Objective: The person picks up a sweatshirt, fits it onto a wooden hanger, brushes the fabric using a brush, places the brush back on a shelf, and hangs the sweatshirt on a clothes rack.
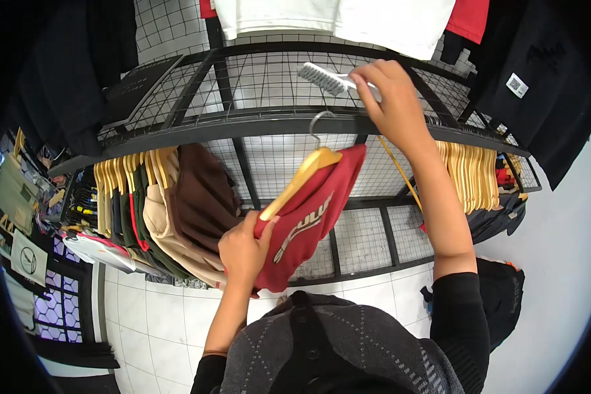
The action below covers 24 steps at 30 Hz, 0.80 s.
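Observation:
A red shirt (pixel 308 223) with pale lettering hangs tilted on a wooden hanger (pixel 294 180), whose metal hook (pixel 315 125) reaches up to the rack's bar. My left hand (pixel 243 248) is closed on the shirt's shoulder at the lower end of the hanger. Above and to the right, my right hand (pixel 387 88) grips a scrub brush (pixel 328 79) with a white body and grey bristles. The brush is over the wire mesh shelf, apart from the shirt, its bristles facing down and left. My fingers hide part of its handle.
A black metal rack (pixel 276 125) with a mesh top spans the view. Clothes on wooden hangers crowd its left side, among them a brown garment (pixel 200 190); more hangers (pixel 469 174) line the right. A black bag (pixel 505 295) rests on the tiled floor (pixel 157 315).

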Each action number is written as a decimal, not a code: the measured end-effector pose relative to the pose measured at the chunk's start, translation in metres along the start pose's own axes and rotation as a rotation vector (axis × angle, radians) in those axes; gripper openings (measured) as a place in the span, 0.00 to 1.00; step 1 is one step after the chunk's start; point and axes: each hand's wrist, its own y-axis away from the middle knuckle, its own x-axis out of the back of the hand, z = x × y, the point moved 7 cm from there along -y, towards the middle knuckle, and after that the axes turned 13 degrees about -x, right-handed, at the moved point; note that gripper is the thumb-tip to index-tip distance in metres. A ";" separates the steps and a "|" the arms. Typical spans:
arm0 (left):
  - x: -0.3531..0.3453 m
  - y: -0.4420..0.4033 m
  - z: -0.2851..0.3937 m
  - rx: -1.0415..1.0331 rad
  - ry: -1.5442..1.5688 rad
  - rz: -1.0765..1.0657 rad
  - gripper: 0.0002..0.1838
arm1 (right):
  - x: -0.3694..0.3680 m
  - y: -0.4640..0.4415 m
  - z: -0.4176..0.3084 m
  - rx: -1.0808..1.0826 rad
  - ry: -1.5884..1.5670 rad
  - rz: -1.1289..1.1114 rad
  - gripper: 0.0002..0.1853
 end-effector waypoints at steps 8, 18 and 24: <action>-0.004 0.016 -0.005 -0.011 0.161 -0.054 0.15 | -0.057 0.047 -0.019 -0.333 -1.223 -1.124 0.24; 0.004 0.019 -0.005 -0.147 0.307 -0.136 0.14 | -0.088 0.100 -0.048 -0.096 -2.132 -1.436 0.30; -0.006 0.021 -0.001 -0.163 0.300 -0.204 0.15 | -0.080 0.103 -0.044 -0.187 -1.968 -1.409 0.28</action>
